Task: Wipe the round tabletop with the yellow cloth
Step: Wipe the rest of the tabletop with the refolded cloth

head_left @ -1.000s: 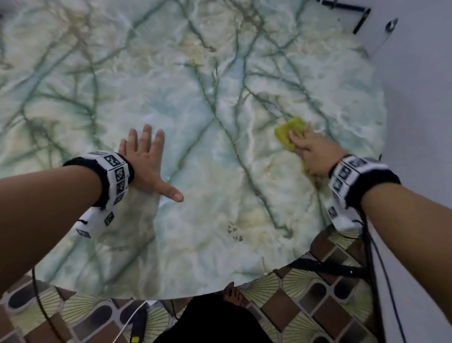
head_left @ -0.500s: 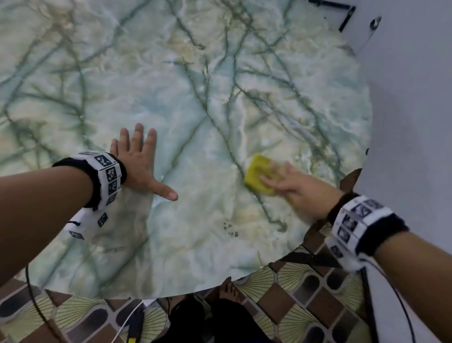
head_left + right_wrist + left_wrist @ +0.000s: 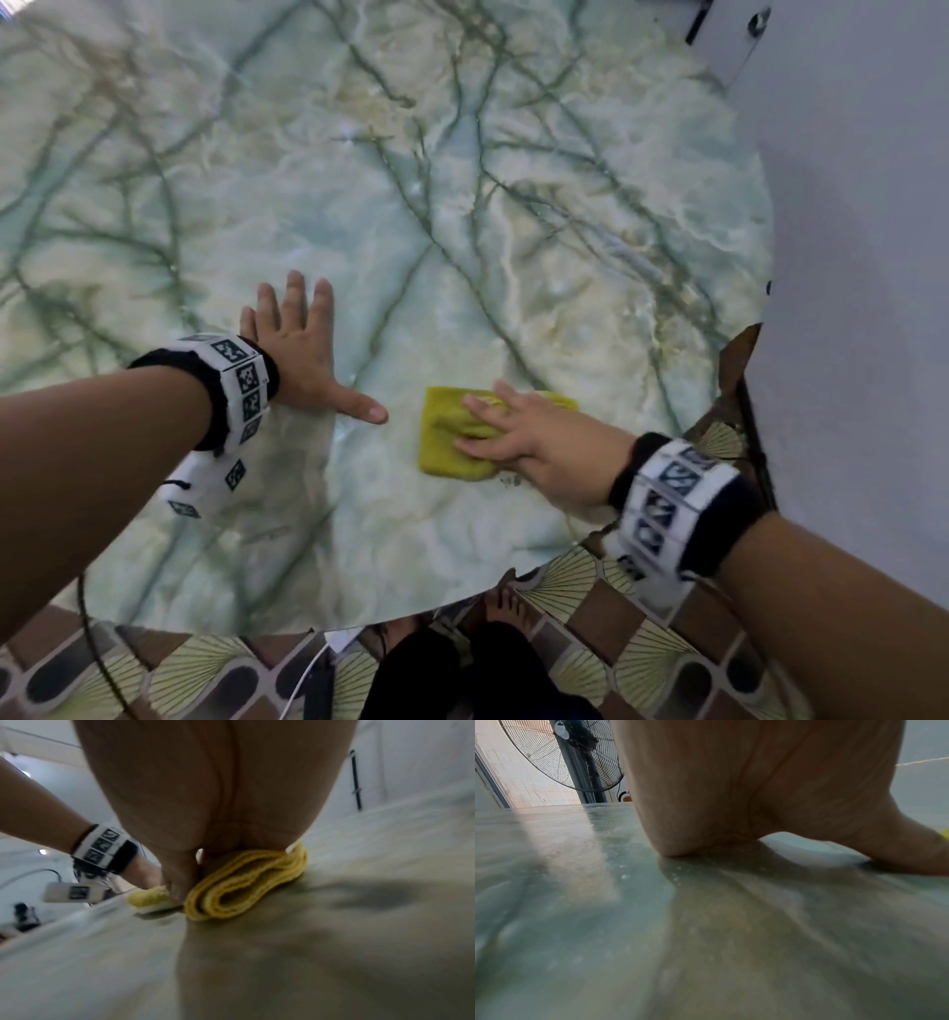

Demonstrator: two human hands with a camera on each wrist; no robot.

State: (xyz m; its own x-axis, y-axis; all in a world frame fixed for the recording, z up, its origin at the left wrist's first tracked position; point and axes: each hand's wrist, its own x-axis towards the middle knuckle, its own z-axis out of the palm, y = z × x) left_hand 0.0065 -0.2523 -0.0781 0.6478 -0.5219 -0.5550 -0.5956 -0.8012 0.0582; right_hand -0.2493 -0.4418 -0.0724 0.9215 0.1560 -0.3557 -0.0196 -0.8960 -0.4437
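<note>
The round tabletop (image 3: pixel 462 205) is pale green marble with dark veins. A folded yellow cloth (image 3: pixel 444 437) lies on it near the front right edge. My right hand (image 3: pixel 506 429) lies flat on top of the cloth with straight fingers, pressing it down; the right wrist view shows the cloth's folds (image 3: pixel 239 888) bunched under the palm. My left hand (image 3: pixel 303 349) rests flat on the marble, fingers spread, its thumb pointing at the cloth a short gap away. In the left wrist view the palm (image 3: pixel 731 801) bears on the tabletop (image 3: pixel 654 923).
A grey wall (image 3: pixel 862 257) stands close along the table's right side. Patterned floor tiles (image 3: pixel 616 642) and my feet show below the near edge. A cable (image 3: pixel 303 678) runs on the floor. A standing fan (image 3: pixel 564 754) is beyond the table's far side.
My right hand has slid the cloth from the right rim leftward and nearer, towards my left thumb. The left hand has stayed planted on the marble.
</note>
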